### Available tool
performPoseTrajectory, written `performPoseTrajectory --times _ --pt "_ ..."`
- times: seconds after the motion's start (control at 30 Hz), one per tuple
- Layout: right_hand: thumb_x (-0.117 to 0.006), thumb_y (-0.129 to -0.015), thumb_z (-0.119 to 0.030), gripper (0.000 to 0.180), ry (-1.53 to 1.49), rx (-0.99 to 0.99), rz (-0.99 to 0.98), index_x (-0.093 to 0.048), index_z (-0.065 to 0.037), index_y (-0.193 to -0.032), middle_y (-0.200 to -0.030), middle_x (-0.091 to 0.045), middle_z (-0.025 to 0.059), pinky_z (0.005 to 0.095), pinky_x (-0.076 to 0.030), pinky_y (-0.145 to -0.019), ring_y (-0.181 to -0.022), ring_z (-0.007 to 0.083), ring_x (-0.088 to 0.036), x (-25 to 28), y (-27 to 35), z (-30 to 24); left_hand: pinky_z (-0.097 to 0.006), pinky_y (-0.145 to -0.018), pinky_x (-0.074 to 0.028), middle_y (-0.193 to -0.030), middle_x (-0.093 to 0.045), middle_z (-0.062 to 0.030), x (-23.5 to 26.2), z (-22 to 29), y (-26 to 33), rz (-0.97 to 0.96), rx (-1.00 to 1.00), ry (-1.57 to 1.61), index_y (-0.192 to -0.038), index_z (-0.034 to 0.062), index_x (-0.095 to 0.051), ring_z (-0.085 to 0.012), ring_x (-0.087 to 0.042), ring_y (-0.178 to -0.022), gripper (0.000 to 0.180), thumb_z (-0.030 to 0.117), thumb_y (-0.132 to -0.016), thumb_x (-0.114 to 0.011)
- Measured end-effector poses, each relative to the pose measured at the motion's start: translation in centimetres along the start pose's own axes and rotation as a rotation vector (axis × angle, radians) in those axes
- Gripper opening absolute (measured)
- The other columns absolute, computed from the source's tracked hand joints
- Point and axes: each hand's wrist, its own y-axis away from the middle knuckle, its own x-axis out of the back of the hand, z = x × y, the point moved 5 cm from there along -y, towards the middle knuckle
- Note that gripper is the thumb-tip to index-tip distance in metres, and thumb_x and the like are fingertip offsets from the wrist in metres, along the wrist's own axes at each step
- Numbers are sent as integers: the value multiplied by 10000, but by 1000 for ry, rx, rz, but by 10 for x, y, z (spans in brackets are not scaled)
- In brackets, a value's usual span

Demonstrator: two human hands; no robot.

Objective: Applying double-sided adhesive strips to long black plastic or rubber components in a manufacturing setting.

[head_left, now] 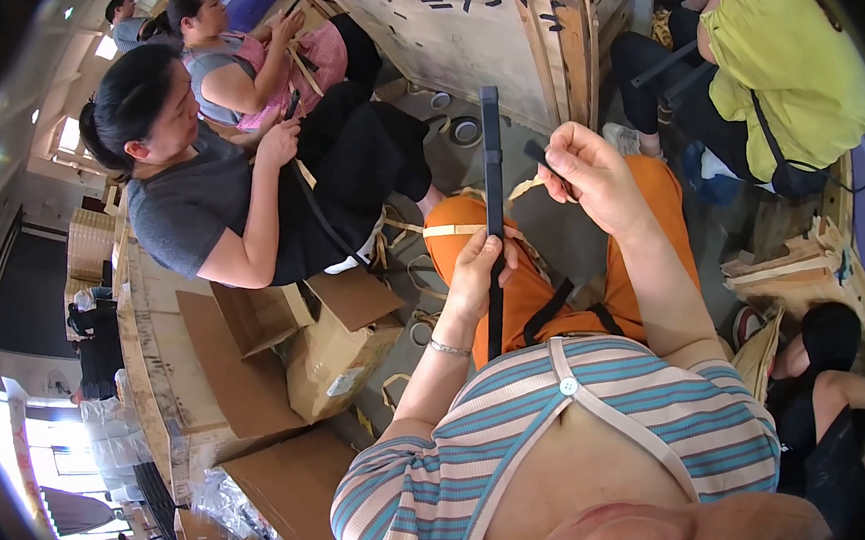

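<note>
Upright over my lap, a long flat black strap (491, 150) is gripped low down by my left hand (483, 271), its fingers wrapped round it. A black band or loop crosses the strap near its upper part. To the right, above my knee, my right hand (586, 174) is closed in a pinch. A small dark piece (537, 150) and a curled yellowish strip (525, 187) stick out from its fingers; what kind of thing the dark piece is, I cannot make out. A pale yellow band (453, 229) lies across the left leg of my orange trousers (658, 224).
At the left sit several people, the nearest person (195, 176) holding a dark strap. An open cardboard box (343, 351) stands left of my legs. Tape rolls (464, 130) and yellowish strips lie on the floor. A wooden crate (477, 51) is ahead; a person in yellow (789, 64) bends at right.
</note>
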Motion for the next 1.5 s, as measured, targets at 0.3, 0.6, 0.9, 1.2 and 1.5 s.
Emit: performPoseTrajectory --times 0.3,0.6,0.9,1.2,1.5 --pt "-598 -853 -79 82 407 -9 -66 -538 -24 -858 -742 -559 -14 171 -405 -581 -654 17 -479 -18 -2 7 -201 -510 -336 -762 -516 -41 -24 71 2 -25 -92 -22 -967 3 -494 -81 -418 -557 126 84 -914 -412" --pt "-596 -855 -83 97 380 80 -77 -538 -7 -841 -701 -585 9 183 -428 -564 -622 38 -536 -27 -12 6 -205 -545 -358 -791 -501 -40 -33 79 -2 -76 -81 12 -1013 -21 -508 -85 -443 -622 170 9 -856 -449" --pt "-612 -844 -91 116 414 41 -53 -541 -9 -804 -681 -580 1 182 -422 -546 -609 34 -525 -28 -15 9 -218 -548 -363 -815 -513 -53 -29 77 -4 -73 -113 -29 -953 -13 -510 -99 -444 -620 122 15 -843 -464" --pt "-625 -835 -89 125 407 36 -34 -534 -16 -788 -658 -538 -21 179 -394 -517 -582 19 -474 -30 -14 16 -204 -525 -351 -745 -494 -39 -28 75 -3 -73 -115 -24 -911 -6 -485 -86 -445 -595 61 31 -872 -458" --pt "-634 -828 -92 138 405 28 -25 -529 -16 -778 -653 -528 -26 178 -383 -506 -571 17 -465 -34 -13 19 -224 -536 -353 -726 -497 -45 -26 76 -1 -47 -108 -40 -875 -2 -505 -102 -434 -592 57 21 -849 -460"
